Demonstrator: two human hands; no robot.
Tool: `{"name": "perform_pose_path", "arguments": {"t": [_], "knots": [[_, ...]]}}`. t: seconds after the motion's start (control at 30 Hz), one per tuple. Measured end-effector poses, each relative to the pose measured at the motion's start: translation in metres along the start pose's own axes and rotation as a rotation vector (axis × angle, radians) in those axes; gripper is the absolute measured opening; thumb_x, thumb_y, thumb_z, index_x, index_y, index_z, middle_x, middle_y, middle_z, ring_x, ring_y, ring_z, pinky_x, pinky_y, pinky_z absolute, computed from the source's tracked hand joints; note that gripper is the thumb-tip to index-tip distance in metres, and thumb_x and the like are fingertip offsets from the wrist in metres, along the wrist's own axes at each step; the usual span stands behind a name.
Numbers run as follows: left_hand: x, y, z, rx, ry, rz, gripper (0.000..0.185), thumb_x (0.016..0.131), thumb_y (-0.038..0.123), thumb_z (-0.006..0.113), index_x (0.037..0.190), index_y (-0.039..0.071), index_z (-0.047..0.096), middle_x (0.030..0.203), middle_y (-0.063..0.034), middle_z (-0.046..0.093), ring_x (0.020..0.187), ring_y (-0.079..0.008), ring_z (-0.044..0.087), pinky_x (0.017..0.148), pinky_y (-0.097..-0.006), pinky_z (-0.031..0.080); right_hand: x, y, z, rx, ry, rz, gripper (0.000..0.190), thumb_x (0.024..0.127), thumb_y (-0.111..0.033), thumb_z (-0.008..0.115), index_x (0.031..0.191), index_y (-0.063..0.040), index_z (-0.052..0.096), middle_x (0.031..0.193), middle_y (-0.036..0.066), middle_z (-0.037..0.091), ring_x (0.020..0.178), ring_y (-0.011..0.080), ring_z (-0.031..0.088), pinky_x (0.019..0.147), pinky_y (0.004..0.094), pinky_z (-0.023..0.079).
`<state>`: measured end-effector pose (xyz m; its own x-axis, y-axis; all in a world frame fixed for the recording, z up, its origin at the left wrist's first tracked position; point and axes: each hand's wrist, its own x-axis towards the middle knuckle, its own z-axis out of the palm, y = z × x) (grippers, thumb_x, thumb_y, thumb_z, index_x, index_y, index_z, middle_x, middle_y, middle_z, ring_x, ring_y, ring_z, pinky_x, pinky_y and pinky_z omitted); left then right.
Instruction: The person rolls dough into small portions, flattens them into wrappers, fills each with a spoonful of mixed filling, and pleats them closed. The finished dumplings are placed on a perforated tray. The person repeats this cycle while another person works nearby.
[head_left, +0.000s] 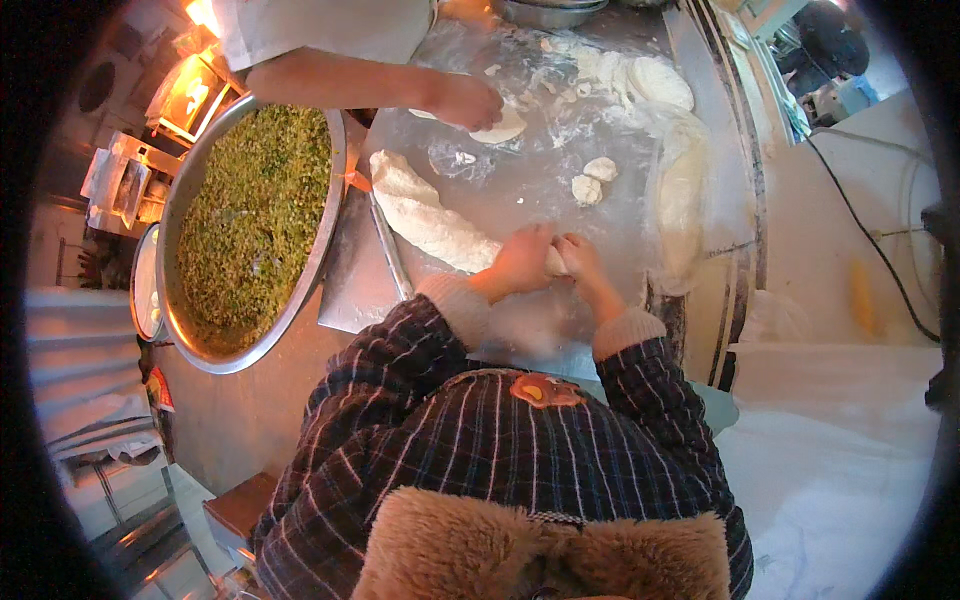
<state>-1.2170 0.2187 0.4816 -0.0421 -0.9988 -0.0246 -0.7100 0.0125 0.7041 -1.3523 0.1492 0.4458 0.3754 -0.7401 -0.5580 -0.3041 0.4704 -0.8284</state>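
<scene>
A long, thick roll of dough (431, 214) runs diagonally across the floured metal work surface (517, 187). My left hand (519, 259) closes around its near end. The tip of the dough pokes out between both hands, and the fingers of my right hand (581, 262) grip that tip. Two small dough lumps (592, 180) sit just beyond my hands. A thin metal-coloured rod or bar (391, 251) lies along the left side of the roll.
A wide metal basin (337, 187) of chopped green filling (251, 217) stands at left. Across the surface, another person's hand (469, 105) touches a flat dough round (501, 129). Plastic-covered dough (679, 202) lies at right, with more dough (660, 82) behind it. Metal bowls (551, 13) stand at the far edge.
</scene>
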Motion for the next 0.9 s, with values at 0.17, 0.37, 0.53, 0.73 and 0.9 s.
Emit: {"name": "perform_pose_path", "arguments": {"t": [0.17,0.37,0.53,0.73,0.9], "knots": [[0.016,-0.003,0.005,0.222,-0.164,-0.001,0.044,0.076,0.03,0.071,0.108,0.004,0.056,0.092,-0.0195,0.067,0.089,-0.0376,0.065,0.077,-0.0471,0.051,-0.029,-0.018,-0.004,-0.012,-0.018,0.048,0.029,0.088,-0.025,0.06,0.108,-0.004,0.064,0.088,0.005,0.066,0.072,0.0145,0.063,0.056,0.0294,0.049],[0.027,-0.025,0.004,0.206,-0.291,-0.002,0.062,0.064,0.038,0.079,0.111,0.002,0.058,0.097,-0.0195,0.067,0.091,-0.0399,0.064,0.079,-0.0444,0.052,-0.026,-0.028,-0.018,0.322,-0.185,-0.241,0.039,0.087,-0.022,0.064,0.12,-0.002,0.058,0.101,0.01,0.066,0.09,0.0196,0.064,0.076,0.034,0.052],[0.001,-0.046,-0.018,0.266,-0.151,-0.014,0.056,0.061,0.031,0.08,0.108,0.007,0.064,0.1,-0.0173,0.065,0.092,-0.0371,0.062,0.082,-0.0447,0.05,0.005,-0.02,-0.013,-0.215,-0.08,-0.212,0.048,0.095,-0.041,0.051,0.127,-0.005,0.053,0.112,0.016,0.063,0.108,0.0274,0.058,0.087,0.0402,0.049],[-0.006,-0.029,-0.016,-0.021,0.041,0.03,0.05,0.067,0.03,0.076,0.106,0.002,0.062,0.095,-0.0192,0.066,0.091,-0.0372,0.064,0.079,-0.0472,0.05,0.017,-0.004,0.024,-0.327,0.114,-0.051,0.044,0.092,-0.043,0.05,0.102,-0.002,0.063,0.095,0.018,0.067,0.08,0.0274,0.064,0.072,0.0397,0.052],[0.012,-0.025,-0.002,0.164,-0.08,-0.078,0.047,0.074,0.036,0.07,0.105,0.002,0.059,0.089,-0.0187,0.067,0.083,-0.0378,0.066,0.071,-0.0483,0.051,0.003,-0.024,0.027,-0.32,0.112,-0.026,0.024,0.09,-0.026,0.06,0.098,-0.004,0.063,0.076,0.004,0.062,0.062,0.0163,0.06,0.052,0.031,0.048]]}}
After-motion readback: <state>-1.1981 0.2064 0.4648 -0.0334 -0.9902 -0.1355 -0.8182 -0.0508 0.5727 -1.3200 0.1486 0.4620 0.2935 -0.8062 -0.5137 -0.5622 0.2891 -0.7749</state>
